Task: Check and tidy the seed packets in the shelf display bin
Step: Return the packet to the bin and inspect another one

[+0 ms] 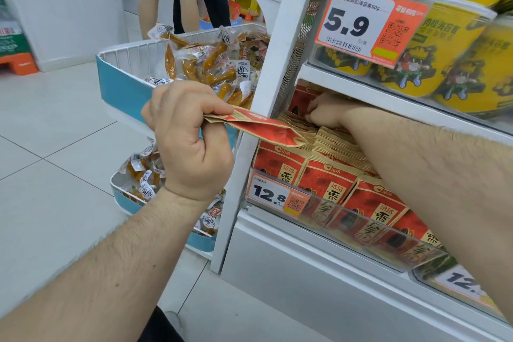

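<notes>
Red and tan seed packets [327, 180] stand in tight rows in the shelf display bin [361, 233] behind a clear front lip. My left hand [188, 136] pinches one red seed packet [266, 128] between thumb and fingers, held flat out in front of the shelf post. My right hand [324, 111] reaches deep into the bin, its fingers curled on the tops of the rear packets. My right forearm covers part of the rows.
A white shelf post [266, 91] stands between my hands. Left of it, white wire baskets [130, 55] with blue fronts hold clear snack packs. Yellow tubs [444, 44] fill the shelf above, behind a 5.9 price tag [369, 22]. A person's legs [166, 3] stand behind.
</notes>
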Tool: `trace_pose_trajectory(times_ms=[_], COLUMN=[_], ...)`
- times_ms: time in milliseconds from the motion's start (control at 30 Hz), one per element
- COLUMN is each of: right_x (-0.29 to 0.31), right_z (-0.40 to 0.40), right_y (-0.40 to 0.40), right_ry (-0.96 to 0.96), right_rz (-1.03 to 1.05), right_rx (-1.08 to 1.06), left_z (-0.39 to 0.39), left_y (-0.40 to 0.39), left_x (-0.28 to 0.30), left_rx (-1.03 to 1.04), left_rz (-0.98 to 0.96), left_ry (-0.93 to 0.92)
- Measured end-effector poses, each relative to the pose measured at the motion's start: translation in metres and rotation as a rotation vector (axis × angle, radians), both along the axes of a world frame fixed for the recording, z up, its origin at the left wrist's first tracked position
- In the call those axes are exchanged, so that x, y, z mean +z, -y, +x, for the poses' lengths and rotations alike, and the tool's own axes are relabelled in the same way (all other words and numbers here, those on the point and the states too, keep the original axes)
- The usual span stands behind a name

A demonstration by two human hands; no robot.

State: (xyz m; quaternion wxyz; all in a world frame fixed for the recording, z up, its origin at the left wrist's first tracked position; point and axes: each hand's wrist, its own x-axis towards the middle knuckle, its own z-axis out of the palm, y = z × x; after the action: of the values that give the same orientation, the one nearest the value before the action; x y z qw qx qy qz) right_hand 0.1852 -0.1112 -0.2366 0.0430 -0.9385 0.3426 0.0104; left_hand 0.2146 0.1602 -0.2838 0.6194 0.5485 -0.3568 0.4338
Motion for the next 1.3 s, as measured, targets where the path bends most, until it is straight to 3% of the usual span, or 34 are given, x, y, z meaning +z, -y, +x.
trace_pose_trajectory(times_ms=[267,433,533,633,700,800,900,1133,1300], right_x=[0.009,0.015,0.011,0.007,0.007,0.008,0.005,-0.019,-0.03], right_z=[-0.028,-0.055,-0.072,-0.092,-0.104,-0.121,-0.139,-0.162,-0.178], right_y=[-0.021,-0.054,-0.076,-0.103,-0.121,-0.139,-0.149,-0.141,-0.134], right_ry=[0.047,0.061,0.311,0.658,0.81,0.971,0.955,0.9,0.969], right_rz=[0.138,0.025,-0.112,-0.154,-0.016,0.414,0.604,0.498,0.699], right_rx=[0.024,0.196,0.339,0.404,0.309,0.215,0.181,0.016,-0.082], left_z=[-0.008,-0.019,-0.03,-0.038,-0.042,-0.05,-0.058,-0.069,-0.064], left_y=[-0.006,-0.007,-0.011,-0.007,0.001,0.015,0.029,0.044,0.036], left_x=[0.024,0.047,0.055,0.053,0.048,0.046,0.043,0.02,0.003], left_rx=[0.022,0.024,-0.015,-0.072,-0.082,-0.15,-0.253,-0.536,-0.93], left_rz=[-0.046,-0.092,-0.064,0.139,0.373,0.727,0.923,0.901,0.722], left_ry=[0.049,0.124,0.19,0.198,0.1,-0.134,-0.344,-0.457,-0.873])
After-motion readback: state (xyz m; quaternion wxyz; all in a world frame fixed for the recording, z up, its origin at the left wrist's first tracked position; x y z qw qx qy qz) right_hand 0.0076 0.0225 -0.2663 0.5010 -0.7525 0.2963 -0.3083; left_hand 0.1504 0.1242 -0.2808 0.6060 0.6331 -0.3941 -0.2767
